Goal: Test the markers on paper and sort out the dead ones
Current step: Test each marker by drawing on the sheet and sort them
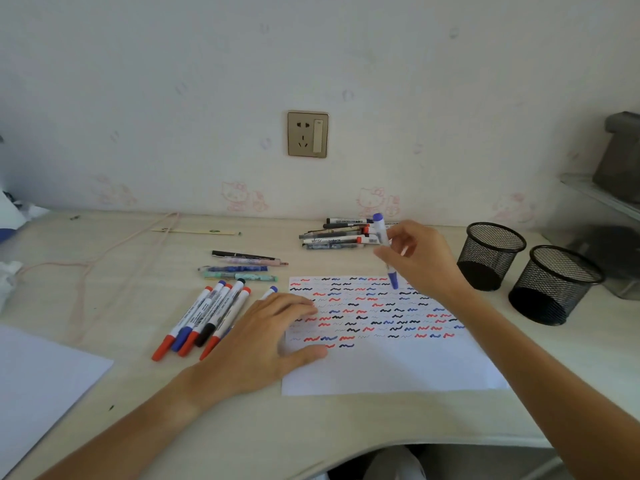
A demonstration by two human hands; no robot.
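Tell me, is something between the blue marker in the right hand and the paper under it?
Nothing visible. The right hand holds the blue marker above the paper, capped end down; only squiggles lie below it. The left hand rests apart, on the paper's left edge.

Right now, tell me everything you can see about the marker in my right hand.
The blue marker is a slim white-barrelled pen with a blue cap at its lower end and a blue butt end on top. It looks like plastic, with dark print on the barrel too blurred to read. The right hand pinches it mid-barrel, nearly upright and slightly tilted, capped end down over the upper part of the test paper. Whether it touches the sheet cannot be told.
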